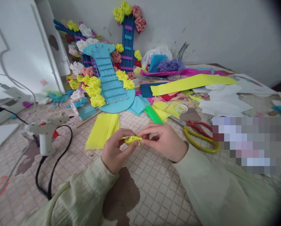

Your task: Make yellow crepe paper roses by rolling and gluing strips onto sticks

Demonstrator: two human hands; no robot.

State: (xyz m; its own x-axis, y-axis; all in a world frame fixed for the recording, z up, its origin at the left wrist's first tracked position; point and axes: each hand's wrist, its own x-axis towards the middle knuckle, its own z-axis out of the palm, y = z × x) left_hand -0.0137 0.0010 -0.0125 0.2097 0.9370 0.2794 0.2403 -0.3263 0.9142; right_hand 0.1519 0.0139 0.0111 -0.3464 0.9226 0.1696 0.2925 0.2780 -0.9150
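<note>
We see the crumpled yellow paper [131, 141] between both hands above the table [159, 179]: the left hand [115, 149] clamps its body, presumably to steady it, while the right hand's [165, 141] closed fingertips pinch its right end, probably for shaping. We note yellow sheets [100, 133] just beyond the left hand, apparently for easy reach.

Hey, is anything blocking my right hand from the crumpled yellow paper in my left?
Nothing visible is in the way: your right hand has its fingertips at the right end of the crumpled yellow paper, which your left hand pinches. The green object lies beyond, not between them.
</note>
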